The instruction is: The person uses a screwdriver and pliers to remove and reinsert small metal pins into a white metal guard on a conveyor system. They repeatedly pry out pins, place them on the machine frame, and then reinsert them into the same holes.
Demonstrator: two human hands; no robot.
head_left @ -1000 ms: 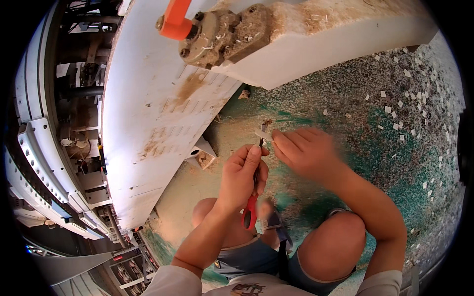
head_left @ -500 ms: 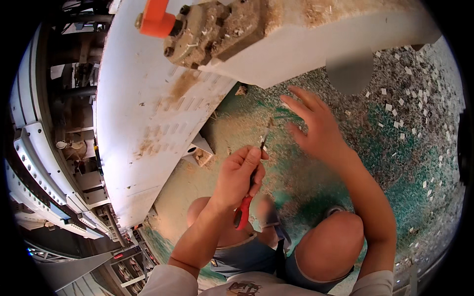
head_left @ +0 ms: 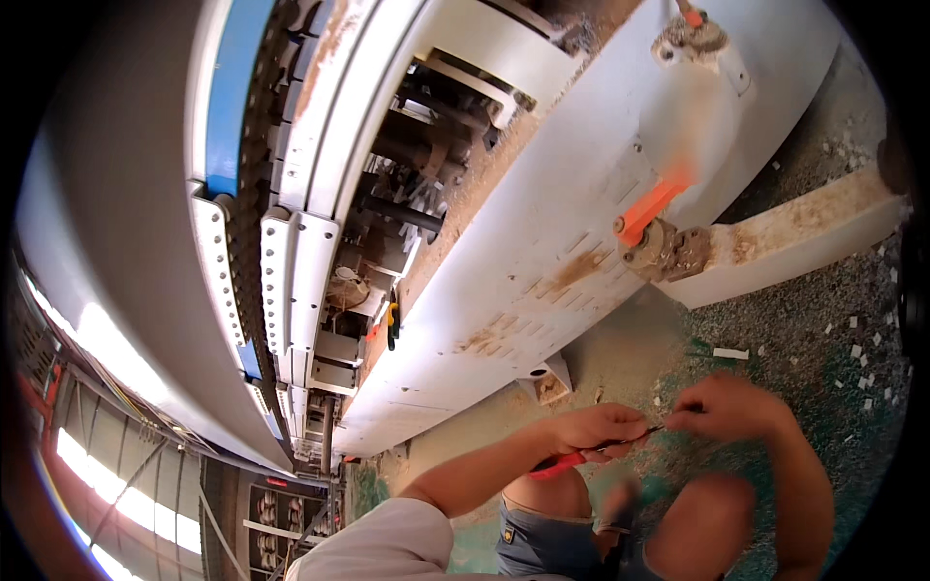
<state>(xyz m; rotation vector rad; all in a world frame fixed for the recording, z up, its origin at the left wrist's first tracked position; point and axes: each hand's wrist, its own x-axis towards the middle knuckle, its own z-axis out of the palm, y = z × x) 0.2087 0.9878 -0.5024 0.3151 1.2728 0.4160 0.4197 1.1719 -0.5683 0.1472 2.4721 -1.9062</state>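
Note:
My left hand [head_left: 608, 426] is wrapped round a slim tool with a red handle [head_left: 556, 467]. The handle sticks out behind the palm, and a thin dark shaft runs forward past the fingers; its exact kind is hard to make out. At the shaft's front end, my right hand [head_left: 738, 412] has its fingers bent in and pinched together. Whatever lies between those fingertips is hidden. Both hands are above the floor, over my bent knees, to the right of a long white machine panel [head_left: 455, 387].
Orange lever handles [head_left: 651, 211] stick out from the panel, beside a dusty white beam [head_left: 794, 232]. A small white bracket [head_left: 548, 382] sits at the panel's base. A yellow-and-black tool [head_left: 392, 324] rests on the machine's ledge. White chips [head_left: 857, 353] litter the green, dusty floor.
My view has swung left, bringing more of the machine into sight. My right hand, earlier raised with fingers spread, has come to the tool's tip and closed. The tool has tilted toward horizontal.

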